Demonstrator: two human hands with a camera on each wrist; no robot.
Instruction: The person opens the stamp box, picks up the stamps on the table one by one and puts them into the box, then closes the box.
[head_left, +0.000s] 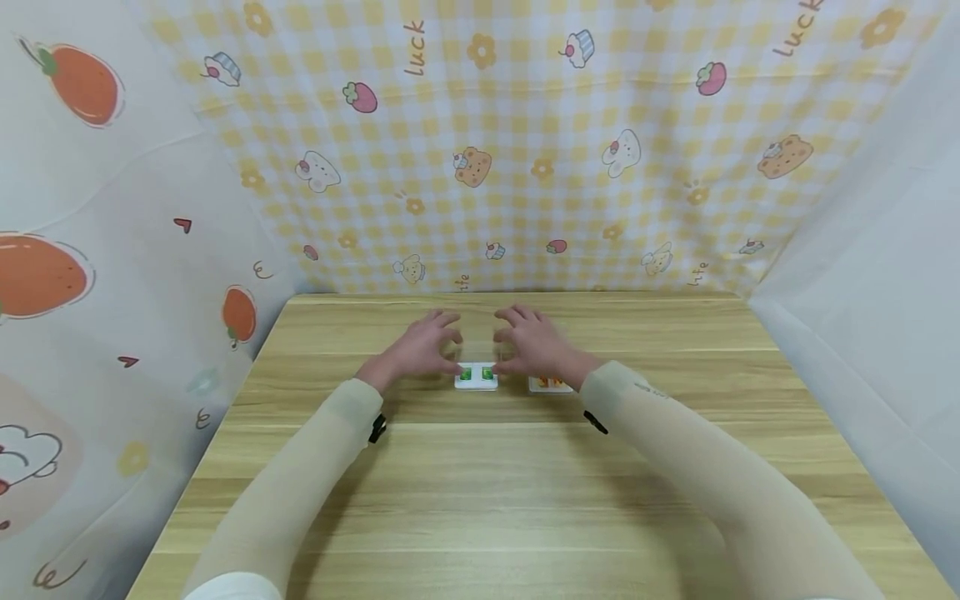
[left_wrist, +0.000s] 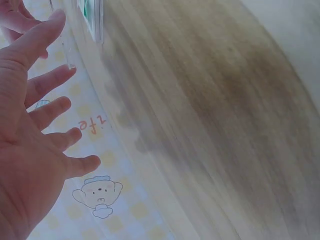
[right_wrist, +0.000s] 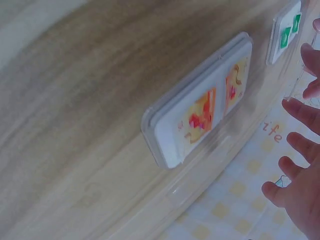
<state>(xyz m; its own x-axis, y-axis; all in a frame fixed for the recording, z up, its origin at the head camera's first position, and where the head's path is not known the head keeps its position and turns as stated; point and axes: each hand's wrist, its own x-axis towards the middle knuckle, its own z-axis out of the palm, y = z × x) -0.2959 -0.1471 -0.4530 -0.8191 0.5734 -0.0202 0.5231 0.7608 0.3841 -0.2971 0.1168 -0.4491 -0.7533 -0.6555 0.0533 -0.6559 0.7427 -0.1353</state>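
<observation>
Both hands are raised over the far middle of the table. A clear plastic lid [left_wrist: 67, 56], thin and see-through, spans the gap between them. My left hand [head_left: 422, 347] holds one end between thumb and index finger, the other fingers spread. At the opposite end my right hand [head_left: 537, 346] grips the lid [right_wrist: 297, 82] the same way. Below lies a flat white case [head_left: 476, 384] with two green pictures on its face. Just right of it, partly under the right wrist, is a similar white case [right_wrist: 170, 147] with orange and red pictures, in a clear tray.
The wooden table [head_left: 480, 492] runs back to a yellow checked curtain [head_left: 517, 108]. A printed white cloth [head_left: 150, 300] hangs at the left and a plain white one [head_left: 862, 250] at the right. Dark straps [head_left: 377, 428] show under the sleeves.
</observation>
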